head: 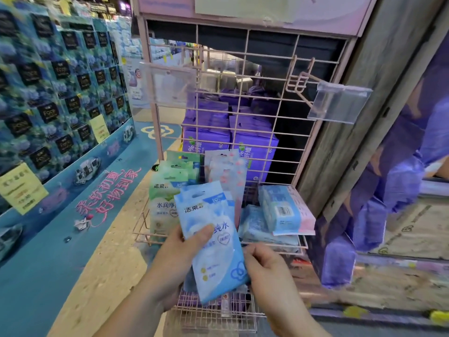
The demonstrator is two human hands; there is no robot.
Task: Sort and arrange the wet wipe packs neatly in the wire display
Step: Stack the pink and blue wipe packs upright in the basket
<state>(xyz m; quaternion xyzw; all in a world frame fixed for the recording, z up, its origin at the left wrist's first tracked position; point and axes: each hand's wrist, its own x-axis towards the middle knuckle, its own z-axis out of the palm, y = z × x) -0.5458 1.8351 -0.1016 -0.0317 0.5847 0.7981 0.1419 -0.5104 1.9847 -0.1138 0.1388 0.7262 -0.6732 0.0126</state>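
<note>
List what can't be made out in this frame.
- Head view: how many packs the left hand holds behind the blue pack; the front one hides them.
- Right hand fingertips: behind that pack's edge.
- Yellow price tag print: blurred.
- Lower basket contents: covered by pack and hands.

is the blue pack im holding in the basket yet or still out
Out. The blue pack is held in front of the wire basket, left hand gripping it, right hand pinching its lower edge.
</note>
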